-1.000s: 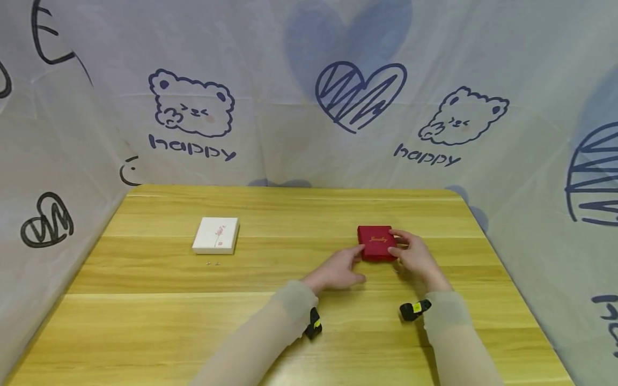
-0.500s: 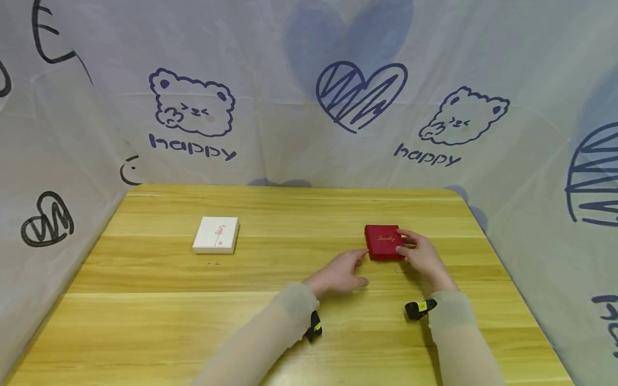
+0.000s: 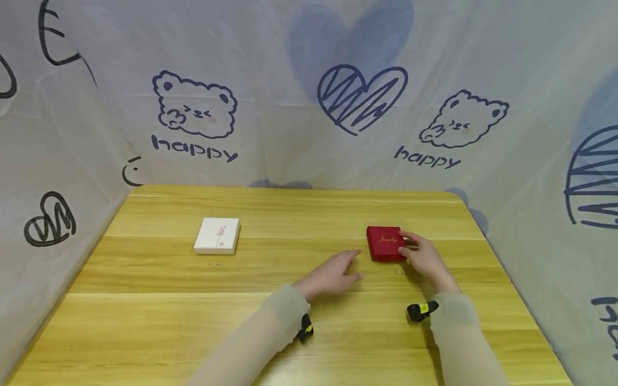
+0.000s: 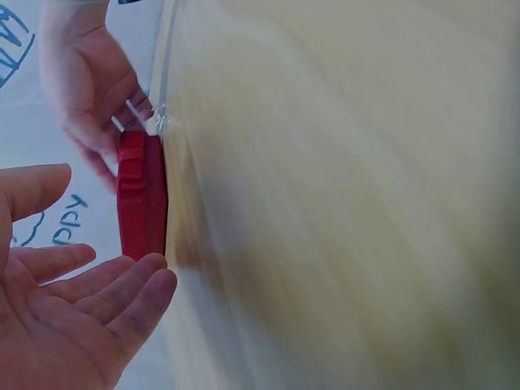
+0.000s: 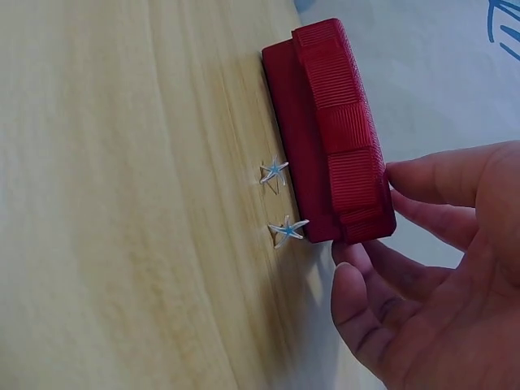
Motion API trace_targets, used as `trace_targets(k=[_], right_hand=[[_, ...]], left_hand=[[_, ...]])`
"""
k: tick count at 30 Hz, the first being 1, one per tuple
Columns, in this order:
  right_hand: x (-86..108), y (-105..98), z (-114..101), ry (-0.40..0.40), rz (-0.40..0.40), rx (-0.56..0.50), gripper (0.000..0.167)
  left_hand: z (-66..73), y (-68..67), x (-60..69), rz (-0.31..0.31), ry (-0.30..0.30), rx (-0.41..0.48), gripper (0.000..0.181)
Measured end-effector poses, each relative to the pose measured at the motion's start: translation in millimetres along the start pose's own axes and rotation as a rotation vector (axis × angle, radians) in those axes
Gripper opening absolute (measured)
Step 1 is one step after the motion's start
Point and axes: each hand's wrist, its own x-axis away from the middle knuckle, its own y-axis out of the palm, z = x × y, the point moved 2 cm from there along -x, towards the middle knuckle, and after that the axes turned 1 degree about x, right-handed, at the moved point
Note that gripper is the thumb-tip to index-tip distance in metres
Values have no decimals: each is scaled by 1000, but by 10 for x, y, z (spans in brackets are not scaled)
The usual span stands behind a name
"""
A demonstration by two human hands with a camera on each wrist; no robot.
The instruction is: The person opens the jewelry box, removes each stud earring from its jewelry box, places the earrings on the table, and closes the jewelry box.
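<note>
A red jewelry box [image 3: 385, 244] with gold lettering lies on the table, a ribbed bow [image 5: 337, 122] along its near side. My right hand [image 3: 425, 260] is at the box's right end; in the right wrist view the thumb touches its top edge and the fingers are against the end. The left hand [image 3: 330, 274] hovers left of the box, fingers spread and apart from it in the head view. Just in front of the box are two small starfish-shaped earrings [image 5: 288, 231], silvery with blue centres.
At the left of the wooden table [image 3: 270, 332] sits a white box [image 3: 217, 236] with a pink flower print. Two tiny pieces [image 3: 214, 264] lie before it, too small to identify. A printed cloth [image 3: 280, 123] surrounds the table's back and sides.
The red box has shifted to the right, and my right hand has moved right with it. My left hand, which touched the box's left side, has drawn back to the left.
</note>
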Motion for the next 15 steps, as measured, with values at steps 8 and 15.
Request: trace_targets(k=[8, 15], right_hand=[[42, -56, -102, -56, -2, 92, 55], [102, -194, -267, -185, 47, 251, 57]], left_hand=[[-122, -300, 251, 62, -5, -69, 61], [-248, -658, 494, 147, -37, -199, 63]])
